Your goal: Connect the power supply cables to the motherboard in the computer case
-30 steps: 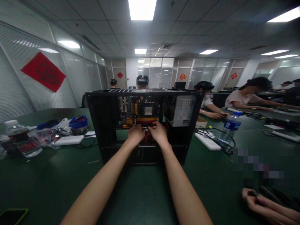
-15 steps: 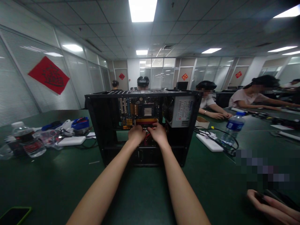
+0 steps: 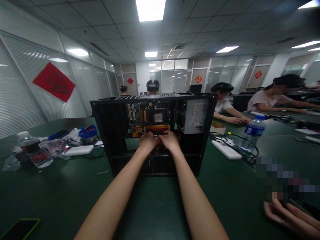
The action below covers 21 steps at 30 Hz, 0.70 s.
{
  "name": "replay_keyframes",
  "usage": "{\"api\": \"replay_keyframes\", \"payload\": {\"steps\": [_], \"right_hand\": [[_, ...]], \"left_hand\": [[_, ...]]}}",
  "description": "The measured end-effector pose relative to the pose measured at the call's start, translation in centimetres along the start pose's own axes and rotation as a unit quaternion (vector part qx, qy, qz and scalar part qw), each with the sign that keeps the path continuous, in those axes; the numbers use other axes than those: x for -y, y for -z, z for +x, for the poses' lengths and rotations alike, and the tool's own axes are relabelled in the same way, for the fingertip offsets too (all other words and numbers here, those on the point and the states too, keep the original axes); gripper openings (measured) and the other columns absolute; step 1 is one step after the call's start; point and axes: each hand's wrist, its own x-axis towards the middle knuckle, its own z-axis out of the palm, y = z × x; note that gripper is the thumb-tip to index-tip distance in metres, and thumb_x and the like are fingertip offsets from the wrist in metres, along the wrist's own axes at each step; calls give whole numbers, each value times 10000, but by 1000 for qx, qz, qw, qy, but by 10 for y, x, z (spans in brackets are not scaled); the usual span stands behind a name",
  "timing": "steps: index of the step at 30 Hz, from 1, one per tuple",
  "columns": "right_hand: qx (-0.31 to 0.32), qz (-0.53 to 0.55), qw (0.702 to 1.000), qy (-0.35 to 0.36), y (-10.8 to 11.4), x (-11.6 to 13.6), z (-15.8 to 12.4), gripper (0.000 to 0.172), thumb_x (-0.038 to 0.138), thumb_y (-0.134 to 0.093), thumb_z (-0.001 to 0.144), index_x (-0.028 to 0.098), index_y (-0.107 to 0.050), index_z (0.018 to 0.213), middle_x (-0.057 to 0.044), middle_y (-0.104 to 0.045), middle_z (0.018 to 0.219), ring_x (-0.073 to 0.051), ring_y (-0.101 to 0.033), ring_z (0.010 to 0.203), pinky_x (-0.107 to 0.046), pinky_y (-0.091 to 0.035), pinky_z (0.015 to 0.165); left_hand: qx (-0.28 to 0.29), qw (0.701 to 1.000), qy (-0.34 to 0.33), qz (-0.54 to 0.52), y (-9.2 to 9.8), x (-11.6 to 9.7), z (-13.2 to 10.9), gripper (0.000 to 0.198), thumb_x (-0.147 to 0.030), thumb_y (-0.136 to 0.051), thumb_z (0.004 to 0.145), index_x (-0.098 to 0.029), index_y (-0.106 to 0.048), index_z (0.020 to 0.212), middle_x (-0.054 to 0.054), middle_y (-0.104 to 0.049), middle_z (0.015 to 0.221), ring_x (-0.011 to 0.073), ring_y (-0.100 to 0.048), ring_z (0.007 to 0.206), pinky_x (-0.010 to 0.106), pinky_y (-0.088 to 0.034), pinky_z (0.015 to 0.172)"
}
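Observation:
An open black computer case (image 3: 110,133) stands on the green table (image 3: 62,190) straight ahead. Inside it I see the motherboard (image 3: 147,118) and a grey power supply (image 3: 196,116). My left hand (image 3: 147,141) and my right hand (image 3: 170,140) are side by side inside the case, just under the motherboard's lower edge. Both have their fingers curled in toward the board and some red cables. What the fingers grip is hidden behind the knuckles.
Left of the case lie a plastic bottle (image 3: 35,153), a white power strip (image 3: 78,150) and blue items. A water bottle (image 3: 251,135), a second white strip (image 3: 226,150) and black cables sit right. A phone (image 3: 20,230) lies near left. Another person's hand (image 3: 290,218) rests at lower right; people sit beyond.
Both hands stay at the same spot inside the case. The view has shifted slightly, so things on the table appear a little further right.

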Motion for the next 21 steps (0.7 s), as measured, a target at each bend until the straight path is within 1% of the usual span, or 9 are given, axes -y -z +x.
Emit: {"api": "replay_keyframes", "payload": {"steps": [2, 5, 9, 12, 16, 19, 21], "right_hand": [[4, 3, 1000, -3, -1, -2, 2, 402, 307, -712, 841, 103, -671, 1185, -117, -761, 1007, -217, -730, 908, -253, -509, 730], [9, 15, 1000, -9, -1, -3, 5, 377, 296, -702, 847, 107, -683, 1173, -108, -764, 984, -212, -731, 891, -246, -515, 719], [24, 38, 999, -23, -1, -2, 4, 233, 268, -682, 856, 129, -724, 1040, -78, -767, 871, -194, -732, 786, -223, -506, 639], [32, 58, 997, -35, 1, 2, 1, 177, 240, -675, 856, 131, -724, 987, -65, -756, 803, -184, -723, 711, -208, -485, 574], [45, 87, 994, -50, 4, 7, -3, 117, 199, -644, 868, 128, -703, 940, -54, -737, 750, -170, -707, 657, -186, -449, 504], [65, 109, 990, -65, 6, 11, -7, 102, 169, -575, 911, 124, -665, 896, -42, -714, 718, -144, -675, 572, -171, -406, 446], [76, 122, 986, -80, 7, 13, -9, 103, 153, -537, 937, 124, -633, 912, -40, -708, 739, -124, -654, 521, -162, -370, 409]], "left_hand": [[-1, 1000, 2, -3, -2, -1, 2, 334, -324, -512, 902, -128, -747, 1035, 206, -732, 1049, 316, -697, 1028, 364, -537, 849], [-1, 1000, 6, -13, -5, 1, 5, 342, -354, -524, 904, -136, -749, 1041, 202, -728, 1086, 305, -689, 1056, 343, -530, 855], [11, 999, -5, -35, -6, 10, 6, 381, -404, -513, 915, -137, -763, 1022, 197, -728, 1109, 298, -685, 1062, 335, -521, 856], [38, 998, -19, -55, -7, 17, 6, 383, -427, -518, 914, -155, -785, 943, 167, -753, 1031, 265, -706, 981, 304, -515, 817], [70, 994, -31, -80, -10, 23, 8, 335, -387, -535, 900, -184, -801, 889, 117, -771, 931, 216, -715, 862, 257, -495, 714], [76, 992, -30, -91, -12, 23, 10, 300, -354, -552, 885, -195, -806, 909, 110, -773, 943, 216, -716, 868, 254, -493, 709], [76, 992, -24, -94, -12, 22, 11, 284, -343, -567, 874, -197, -807, 919, 115, -773, 958, 226, -718, 885, 261, -502, 729]]}}
